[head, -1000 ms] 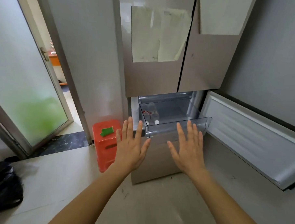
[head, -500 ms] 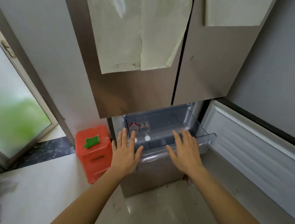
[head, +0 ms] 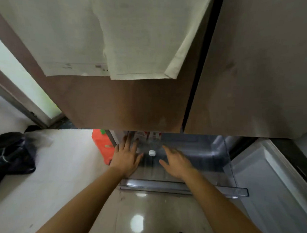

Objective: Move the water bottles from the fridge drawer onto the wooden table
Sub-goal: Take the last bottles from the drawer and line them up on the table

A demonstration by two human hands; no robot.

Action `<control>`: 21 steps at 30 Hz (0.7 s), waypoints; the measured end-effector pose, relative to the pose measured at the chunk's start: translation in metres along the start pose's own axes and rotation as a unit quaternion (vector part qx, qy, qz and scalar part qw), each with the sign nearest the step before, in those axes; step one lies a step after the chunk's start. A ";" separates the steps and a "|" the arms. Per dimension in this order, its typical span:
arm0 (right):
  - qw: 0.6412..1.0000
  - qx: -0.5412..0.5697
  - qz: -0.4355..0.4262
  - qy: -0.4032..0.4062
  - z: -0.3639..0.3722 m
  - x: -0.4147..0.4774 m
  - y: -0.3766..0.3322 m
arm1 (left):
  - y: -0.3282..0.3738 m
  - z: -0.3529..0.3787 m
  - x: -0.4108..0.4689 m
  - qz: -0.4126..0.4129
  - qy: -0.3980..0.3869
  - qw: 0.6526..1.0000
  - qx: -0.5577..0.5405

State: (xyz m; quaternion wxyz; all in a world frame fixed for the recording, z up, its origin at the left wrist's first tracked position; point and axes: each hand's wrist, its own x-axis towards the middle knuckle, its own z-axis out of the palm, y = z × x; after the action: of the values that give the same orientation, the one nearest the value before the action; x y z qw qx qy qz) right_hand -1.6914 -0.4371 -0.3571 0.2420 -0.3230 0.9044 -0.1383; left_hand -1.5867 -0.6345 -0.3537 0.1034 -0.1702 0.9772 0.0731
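Note:
The clear plastic fridge drawer (head: 234, 191) is pulled out below the brown fridge doors. Inside at its left end lie clear water bottles with red-and-white labels; one bottle (head: 150, 145) points its white cap toward me. My left hand (head: 127, 155) hovers flat with fingers spread over the drawer's left edge. My right hand (head: 176, 161) reaches over the drawer just right of the cap, fingers apart. Neither hand holds anything. The bottles' far ends are hidden under the fridge door.
The lower fridge door (head: 276, 183) stands open to the right. A red box (head: 102, 145) sits on the floor left of the drawer. A dark bag (head: 12, 152) lies further left. Papers (head: 108, 35) hang on the upper door close overhead.
I have come much closer and now look steeply down. Both hands have moved from in front of the drawer to over its inside, near the bottles.

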 end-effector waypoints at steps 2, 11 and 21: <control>0.998 -0.003 -0.025 -0.052 0.005 0.018 -0.002 | -0.002 0.012 0.005 -0.009 -0.038 0.999 -0.004; 0.995 0.026 -0.008 -0.091 0.041 0.075 -0.026 | -0.010 0.024 0.009 0.016 -0.044 0.999 -0.004; 0.995 -0.044 0.072 -0.054 0.034 0.033 0.044 | 0.008 0.016 0.022 0.090 -0.031 0.985 0.142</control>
State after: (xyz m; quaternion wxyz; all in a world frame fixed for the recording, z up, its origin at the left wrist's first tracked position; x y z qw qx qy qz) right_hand -1.7180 -0.4286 -0.4154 0.2859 -0.2742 0.9160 -0.0631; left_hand -1.6072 -0.6316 -0.3737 0.1494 -0.0627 0.9854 -0.0522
